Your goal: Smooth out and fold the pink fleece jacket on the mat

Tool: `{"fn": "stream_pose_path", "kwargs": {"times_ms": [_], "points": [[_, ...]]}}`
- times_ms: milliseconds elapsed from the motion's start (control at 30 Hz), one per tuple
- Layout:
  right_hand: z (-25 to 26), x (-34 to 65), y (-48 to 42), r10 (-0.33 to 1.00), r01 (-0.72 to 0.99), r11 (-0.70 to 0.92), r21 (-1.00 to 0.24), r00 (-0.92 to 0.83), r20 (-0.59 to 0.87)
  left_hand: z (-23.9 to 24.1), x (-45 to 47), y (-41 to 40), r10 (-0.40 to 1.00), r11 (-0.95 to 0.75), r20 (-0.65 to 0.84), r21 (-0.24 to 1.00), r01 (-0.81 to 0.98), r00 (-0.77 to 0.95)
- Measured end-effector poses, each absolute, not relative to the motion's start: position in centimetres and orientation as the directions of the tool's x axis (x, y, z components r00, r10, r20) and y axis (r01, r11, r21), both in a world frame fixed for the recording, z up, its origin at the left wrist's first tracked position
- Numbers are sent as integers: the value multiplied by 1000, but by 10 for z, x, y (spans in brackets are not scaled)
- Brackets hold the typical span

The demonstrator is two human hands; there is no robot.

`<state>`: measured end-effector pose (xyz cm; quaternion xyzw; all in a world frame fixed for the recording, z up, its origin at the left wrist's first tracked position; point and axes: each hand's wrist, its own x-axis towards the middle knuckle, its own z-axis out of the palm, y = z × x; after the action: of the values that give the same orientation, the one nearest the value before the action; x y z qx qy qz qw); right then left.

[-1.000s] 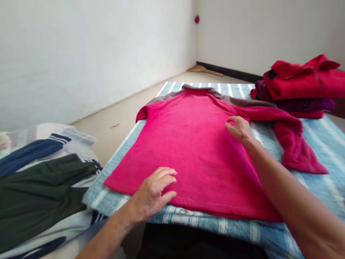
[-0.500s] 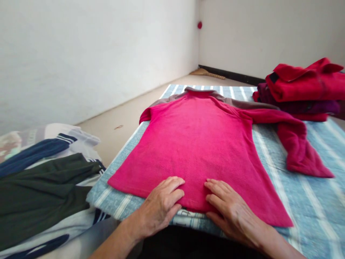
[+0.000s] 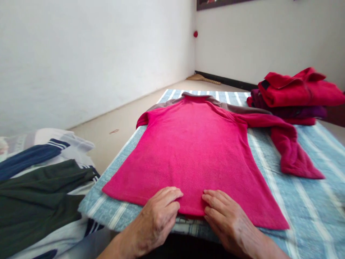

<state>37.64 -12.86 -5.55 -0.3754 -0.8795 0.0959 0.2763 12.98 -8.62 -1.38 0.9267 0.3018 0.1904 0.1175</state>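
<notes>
A pink fleece top (image 3: 194, 151) lies spread flat, back up, on a blue striped cloth (image 3: 309, 201). Its collar points away from me and its right sleeve (image 3: 288, 147) is bent down along the side. My left hand (image 3: 157, 219) rests flat on the near hem, fingers stretched out and slightly curled. My right hand (image 3: 226, 217) lies beside it on the same hem, fingers flat and together. Neither hand grips anything.
A stack of folded red and purple fleece garments (image 3: 293, 95) sits at the far right of the cloth. At my left lies a heap of dark green, navy and white clothes (image 3: 40, 187). Bare floor (image 3: 126, 118) and white walls lie beyond.
A second ago my right hand was up by the top's right shoulder; it came down to the hem beside my left hand. Since then both hands have barely moved.
</notes>
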Motion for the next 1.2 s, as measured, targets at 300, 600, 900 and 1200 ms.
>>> {"fn": "stream_pose_path", "kwargs": {"times_ms": [300, 600, 900, 1200], "points": [[-64, 368, -128, 725, 604, 689, -401, -559, 403, -21, 128, -88, 595, -803, 327, 294, 519, 734], [-46, 381, -118, 794, 646, 608, -462, -496, 351, -23, 122, -58, 638, -764, 447, 268, 587, 626], [-65, 394, -112, 866, 822, 494, -284, -438, 242, -51, 137, -51, 835, -550, 77, 110, 828, 545], [-68, 395, -116, 873, 839, 487, -243, -457, 170, -50, 139, -55, 843, -530, -18, 137, 837, 537]]}}
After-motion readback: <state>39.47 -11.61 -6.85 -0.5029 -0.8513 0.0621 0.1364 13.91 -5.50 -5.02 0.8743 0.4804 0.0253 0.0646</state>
